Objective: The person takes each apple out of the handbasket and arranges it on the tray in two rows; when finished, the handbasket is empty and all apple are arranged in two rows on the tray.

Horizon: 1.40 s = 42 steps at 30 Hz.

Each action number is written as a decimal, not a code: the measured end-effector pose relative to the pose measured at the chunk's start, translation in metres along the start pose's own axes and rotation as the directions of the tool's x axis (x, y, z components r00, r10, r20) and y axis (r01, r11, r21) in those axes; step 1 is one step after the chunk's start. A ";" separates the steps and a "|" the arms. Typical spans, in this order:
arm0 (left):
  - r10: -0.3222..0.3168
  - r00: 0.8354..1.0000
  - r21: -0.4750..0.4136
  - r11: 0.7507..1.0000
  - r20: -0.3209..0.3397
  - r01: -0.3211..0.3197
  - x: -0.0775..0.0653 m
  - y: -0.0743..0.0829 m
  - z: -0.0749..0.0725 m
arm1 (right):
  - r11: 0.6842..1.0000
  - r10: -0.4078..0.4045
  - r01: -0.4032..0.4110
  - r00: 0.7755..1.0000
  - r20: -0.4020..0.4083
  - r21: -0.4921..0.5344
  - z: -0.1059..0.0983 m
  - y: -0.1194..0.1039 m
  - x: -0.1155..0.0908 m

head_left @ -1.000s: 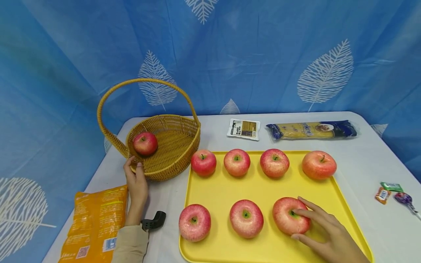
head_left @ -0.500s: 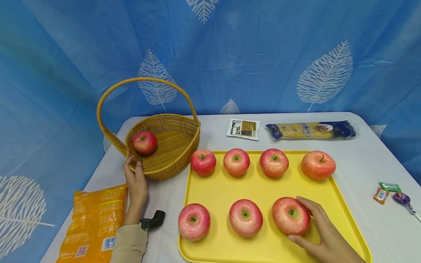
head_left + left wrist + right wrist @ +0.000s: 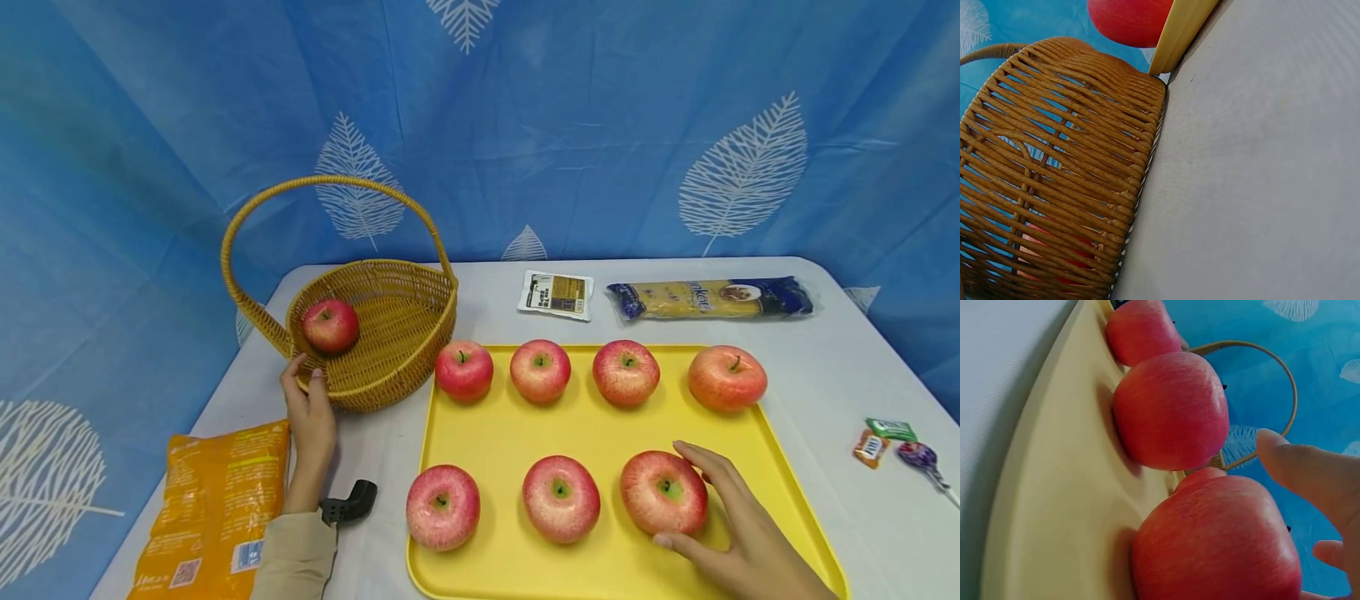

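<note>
At the left, my left hand (image 3: 311, 429) pinches the near rim of a wicker basket (image 3: 397, 333) with a tall arched handle. One red apple (image 3: 330, 327) lies inside it; the left wrist view shows the woven basket wall (image 3: 1066, 156) close up, with red behind the gaps. My right hand (image 3: 738, 533) is spread around the right side of the front-row right apple (image 3: 654, 492), thumb and fingers apart. In the right wrist view the thumb (image 3: 1304, 469) stands clear of this apple (image 3: 1216, 544). The apple sits on a yellow tray (image 3: 585, 429).
Other apples stand on the tray in two rows, including a front-left apple (image 3: 443, 508) and a back-right one (image 3: 727, 379). Behind lie a white pouch (image 3: 556, 295) and a spaghetti pack (image 3: 708, 298). An orange bag (image 3: 217, 508) lies left, wrapped candies (image 3: 890, 429) and a lollipop (image 3: 917, 455) right.
My right hand's fingers have drawn back from over the apple's top to its right side and opened a little wider. My left hand stays on the basket rim.
</note>
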<state>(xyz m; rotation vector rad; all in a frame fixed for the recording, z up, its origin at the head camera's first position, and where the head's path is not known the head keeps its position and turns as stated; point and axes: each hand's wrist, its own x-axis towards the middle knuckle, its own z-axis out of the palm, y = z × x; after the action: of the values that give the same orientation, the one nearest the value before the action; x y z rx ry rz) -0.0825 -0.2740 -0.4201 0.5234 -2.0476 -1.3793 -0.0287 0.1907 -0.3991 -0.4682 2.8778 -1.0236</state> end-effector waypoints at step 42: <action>-0.013 1.000 -0.009 1.000 -0.004 0.013 0.002 0.001 0.001 | 0.820 -0.360 0.260 0.927 0.107 0.510 -0.019 -0.081 0.155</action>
<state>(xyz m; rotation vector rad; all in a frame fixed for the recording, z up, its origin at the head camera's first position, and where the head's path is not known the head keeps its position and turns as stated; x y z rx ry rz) -0.0847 -0.2747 -0.4192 0.5360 -2.0374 -1.3929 -0.1578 0.0965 -0.3253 -0.9523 2.2826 -1.5873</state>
